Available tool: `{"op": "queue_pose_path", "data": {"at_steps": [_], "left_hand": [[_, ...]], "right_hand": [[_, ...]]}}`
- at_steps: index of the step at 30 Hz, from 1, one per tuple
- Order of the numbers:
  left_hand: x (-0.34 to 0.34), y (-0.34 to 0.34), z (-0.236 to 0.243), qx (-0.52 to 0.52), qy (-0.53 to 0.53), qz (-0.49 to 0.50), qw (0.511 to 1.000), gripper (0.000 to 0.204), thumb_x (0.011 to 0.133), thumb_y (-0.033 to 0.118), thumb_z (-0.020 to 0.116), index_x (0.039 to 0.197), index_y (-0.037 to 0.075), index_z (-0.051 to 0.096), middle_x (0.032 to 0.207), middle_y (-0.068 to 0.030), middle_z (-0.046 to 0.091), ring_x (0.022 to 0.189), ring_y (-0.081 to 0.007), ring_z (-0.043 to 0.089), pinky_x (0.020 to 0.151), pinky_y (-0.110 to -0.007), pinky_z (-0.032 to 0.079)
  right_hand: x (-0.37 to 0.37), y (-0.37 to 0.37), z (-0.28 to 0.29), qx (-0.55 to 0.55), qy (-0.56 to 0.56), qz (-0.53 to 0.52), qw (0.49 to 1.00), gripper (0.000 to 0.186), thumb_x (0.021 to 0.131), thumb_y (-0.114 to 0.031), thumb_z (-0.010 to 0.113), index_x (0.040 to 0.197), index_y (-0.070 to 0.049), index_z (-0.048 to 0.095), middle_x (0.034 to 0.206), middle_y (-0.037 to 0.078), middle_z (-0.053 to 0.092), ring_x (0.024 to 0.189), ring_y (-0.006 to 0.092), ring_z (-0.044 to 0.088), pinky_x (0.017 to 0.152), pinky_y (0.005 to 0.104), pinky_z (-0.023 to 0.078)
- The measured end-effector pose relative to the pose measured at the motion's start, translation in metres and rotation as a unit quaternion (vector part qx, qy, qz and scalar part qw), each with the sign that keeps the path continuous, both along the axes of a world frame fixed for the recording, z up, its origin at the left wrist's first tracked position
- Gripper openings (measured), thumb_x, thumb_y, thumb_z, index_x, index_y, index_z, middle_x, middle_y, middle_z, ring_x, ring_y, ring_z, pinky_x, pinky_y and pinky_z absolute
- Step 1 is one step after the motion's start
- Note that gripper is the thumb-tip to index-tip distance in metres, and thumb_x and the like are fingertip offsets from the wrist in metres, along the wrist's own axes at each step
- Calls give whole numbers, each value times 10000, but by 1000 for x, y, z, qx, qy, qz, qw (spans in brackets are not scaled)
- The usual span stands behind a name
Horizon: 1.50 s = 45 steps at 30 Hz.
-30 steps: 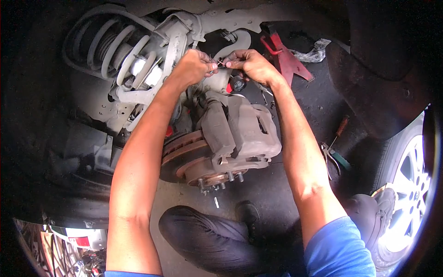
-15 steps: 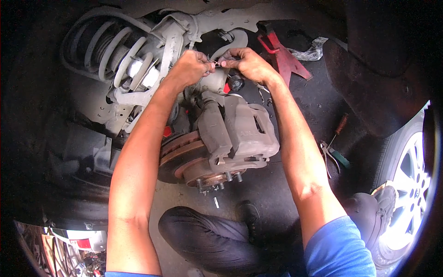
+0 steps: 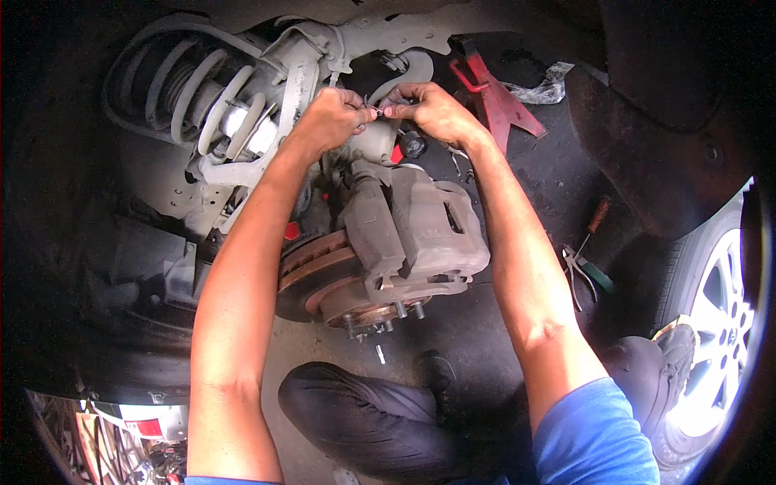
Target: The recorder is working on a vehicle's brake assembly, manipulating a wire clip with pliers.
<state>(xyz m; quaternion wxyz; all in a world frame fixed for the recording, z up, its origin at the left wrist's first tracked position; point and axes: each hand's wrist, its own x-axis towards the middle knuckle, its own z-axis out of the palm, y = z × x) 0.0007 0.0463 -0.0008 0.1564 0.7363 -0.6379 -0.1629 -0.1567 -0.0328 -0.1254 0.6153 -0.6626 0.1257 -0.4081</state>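
My left hand [image 3: 330, 120] and my right hand [image 3: 427, 107] meet above the wheel hub, both pinching a small thin metal pin [image 3: 375, 106] between their fingertips. Just below them sits a grey brake caliper [image 3: 424, 230] clamped over a rusty brake disc [image 3: 311, 271] with wheel studs [image 3: 386, 314] sticking out. To the left stands a white coil spring and strut [image 3: 218, 113]. What the pin goes into is hidden by my fingers.
A red jack stand [image 3: 495, 101] sits behind the hub. Pliers [image 3: 578, 271] and a screwdriver [image 3: 594, 220] lie on the dark floor at right. A wheel with a silver rim [image 3: 723, 339] lies at far right. My knee in dark trousers [image 3: 364, 416] is below.
Both hands stay together above the caliper, with only slight finger shifts around the small pin. The view has drifted slightly.
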Motion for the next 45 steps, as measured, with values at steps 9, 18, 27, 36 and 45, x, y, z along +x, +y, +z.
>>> {"op": "queue_pose_path", "data": {"at_steps": [9, 18, 27, 36, 45], "left_hand": [[-2, 0, 2, -7, 36, -27, 999, 203, 873, 124, 738, 982, -44, 704, 785, -97, 695, 677, -129, 634, 624, -278, 529], [-2, -1, 4, 35, 13, -12, 999, 172, 925, 117, 701, 1044, -4, 676, 891, -54, 685, 831, -136, 660, 742, -291, 572], [-2, 0, 0, -7, 26, -22, 999, 157, 880, 104, 713, 963, -28, 696, 791, -74, 686, 683, -113, 624, 626, -270, 528], [-5, 0, 1, -4, 20, -21, 1000, 137, 881, 91, 711, 949, -27, 691, 743, -49, 653, 664, -104, 604, 621, -270, 522], [-1, -2, 3, 30, -7, -19, 999, 149, 934, 114, 696, 1000, -19, 678, 870, -63, 687, 801, -132, 652, 710, -293, 571]], "right_hand": [[5, 0, -3, -1, -21, -20, 1000, 227, 889, -163, 712, 1042, 3, 731, 963, 87, 735, 913, 153, 637, 865, 299, 489], [0, 5, 4, 45, -5, 0, 999, 232, 893, -176, 714, 1036, 6, 731, 929, 76, 729, 877, 147, 622, 831, 301, 486], [5, 5, 3, 5, -35, -35, 999, 262, 903, -291, 742, 1011, -52, 742, 758, -19, 628, 703, 67, 497, 660, 259, 411], [2, 7, 4, 5, -15, -34, 999, 242, 919, -267, 718, 1026, -51, 740, 802, -12, 655, 740, 73, 523, 695, 261, 427], [10, 2, -1, -23, -19, -52, 998, 249, 936, -231, 647, 1050, -21, 720, 895, 32, 700, 820, 102, 581, 794, 281, 465]]}}
